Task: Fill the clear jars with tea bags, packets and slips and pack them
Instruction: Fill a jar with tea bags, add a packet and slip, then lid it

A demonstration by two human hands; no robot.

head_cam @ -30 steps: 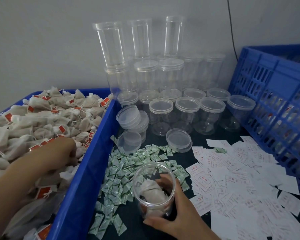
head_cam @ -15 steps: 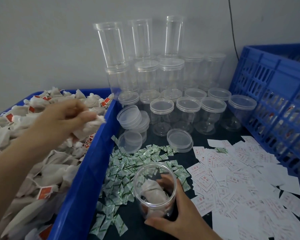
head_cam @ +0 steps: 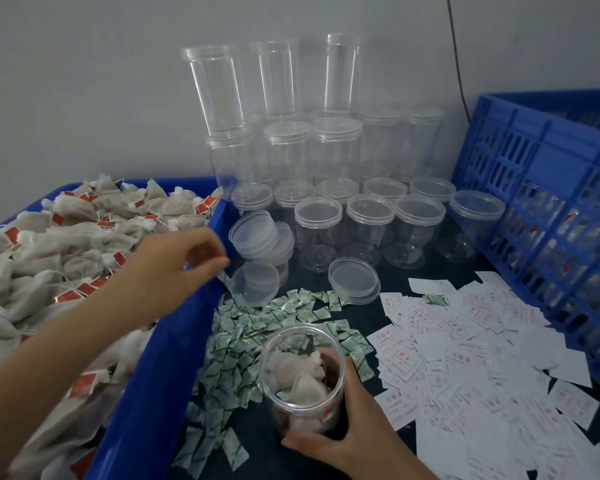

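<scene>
My right hand (head_cam: 343, 431) grips an open clear jar (head_cam: 302, 386) standing on the dark table, with a few tea bags inside it. My left hand (head_cam: 177, 261) hovers over the right rim of the blue bin (head_cam: 160, 375), its fingers loosely curled with nothing visible in them. The bin is heaped with beige tea bags (head_cam: 66, 237) bearing red tags. Small green packets (head_cam: 243, 330) lie scattered around the jar. White printed slips (head_cam: 465, 358) are spread to the jar's right.
Several empty lidded jars (head_cam: 371, 230) stand in rows and stacks against the wall behind. Loose lids (head_cam: 352, 278) lie in front of them. A blue slotted crate (head_cam: 551, 202) borders the table on the right.
My left hand lifted tea bags out of the bin and moved right; it now sits at the bin's rim without them. The jar shows more tea bags. My right hand stayed on the jar.
</scene>
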